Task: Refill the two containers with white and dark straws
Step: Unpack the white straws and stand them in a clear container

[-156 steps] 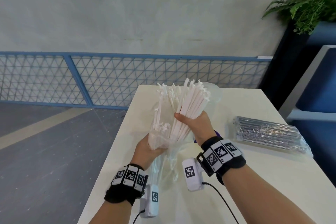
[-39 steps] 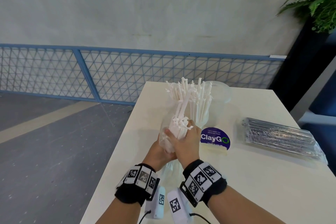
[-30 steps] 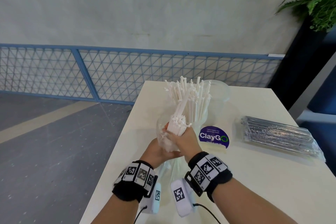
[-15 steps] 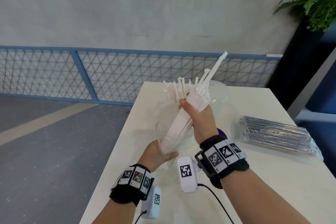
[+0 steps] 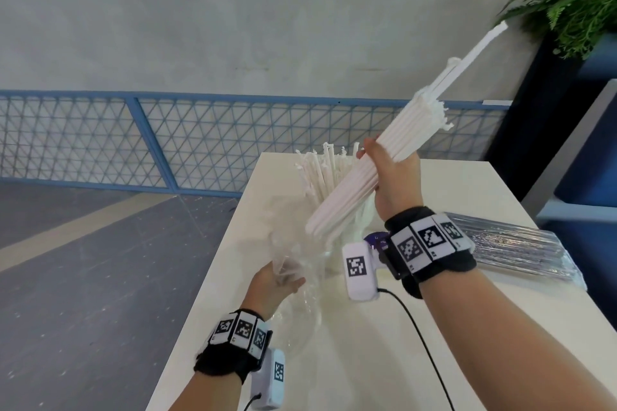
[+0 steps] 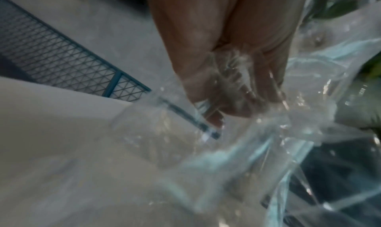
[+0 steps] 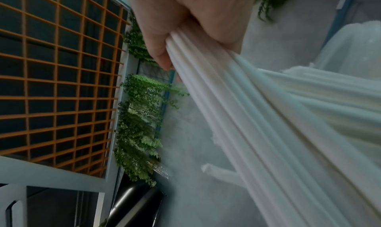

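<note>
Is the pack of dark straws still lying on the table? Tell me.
Yes: in the head view the pack of dark straws lies flat on the table, apart from both hands.

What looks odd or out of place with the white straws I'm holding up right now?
One straw sticks out far past the rest of the bundle in your right hand, so the top ends are uneven. Your left hand grips the crumpled clear bag. Nothing looks spilled or broken.

Matt white straws point(image 5: 374, 177), glossy crinkled clear plastic bag point(image 5: 293, 264), smooth matt table point(image 5: 384, 360)
</note>
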The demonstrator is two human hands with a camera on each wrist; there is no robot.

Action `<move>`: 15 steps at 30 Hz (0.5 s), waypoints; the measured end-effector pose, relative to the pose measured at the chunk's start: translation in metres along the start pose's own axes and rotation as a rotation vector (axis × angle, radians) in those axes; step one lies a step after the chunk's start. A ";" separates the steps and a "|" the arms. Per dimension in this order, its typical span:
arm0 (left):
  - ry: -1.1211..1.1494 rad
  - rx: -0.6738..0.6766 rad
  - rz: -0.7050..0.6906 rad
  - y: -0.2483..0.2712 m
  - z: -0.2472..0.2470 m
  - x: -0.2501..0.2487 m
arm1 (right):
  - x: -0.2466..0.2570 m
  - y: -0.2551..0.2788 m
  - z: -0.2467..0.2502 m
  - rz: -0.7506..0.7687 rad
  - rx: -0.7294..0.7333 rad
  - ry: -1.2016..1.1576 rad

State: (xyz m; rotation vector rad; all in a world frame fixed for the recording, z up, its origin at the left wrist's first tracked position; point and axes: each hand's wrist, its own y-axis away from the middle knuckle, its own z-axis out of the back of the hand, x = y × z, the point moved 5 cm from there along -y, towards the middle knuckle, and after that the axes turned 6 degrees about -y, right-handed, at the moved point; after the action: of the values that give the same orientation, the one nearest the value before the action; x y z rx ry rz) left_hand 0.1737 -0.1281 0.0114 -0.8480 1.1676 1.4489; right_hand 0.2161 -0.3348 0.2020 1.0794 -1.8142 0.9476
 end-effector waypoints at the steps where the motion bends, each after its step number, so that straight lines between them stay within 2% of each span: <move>1: 0.025 -0.020 0.014 0.001 0.004 0.002 | 0.005 -0.003 -0.001 0.018 -0.005 0.001; 3: 0.121 -0.085 0.035 0.000 0.013 0.008 | 0.013 -0.008 -0.004 0.049 0.000 0.004; 6: 0.133 -0.186 0.000 -0.002 0.026 0.009 | 0.018 -0.016 -0.007 0.113 -0.016 0.026; 10: 0.322 -0.210 -0.045 0.001 0.025 -0.011 | 0.008 -0.019 -0.017 0.189 0.030 0.216; 15: 0.392 -0.159 -0.160 -0.001 0.017 -0.040 | -0.030 -0.009 -0.021 0.120 0.098 0.440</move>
State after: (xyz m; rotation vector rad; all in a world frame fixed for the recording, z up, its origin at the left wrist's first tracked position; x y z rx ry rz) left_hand 0.1839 -0.1233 0.0531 -1.3512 1.2463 1.2891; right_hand 0.2388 -0.3098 0.1848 0.7498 -1.4912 1.2472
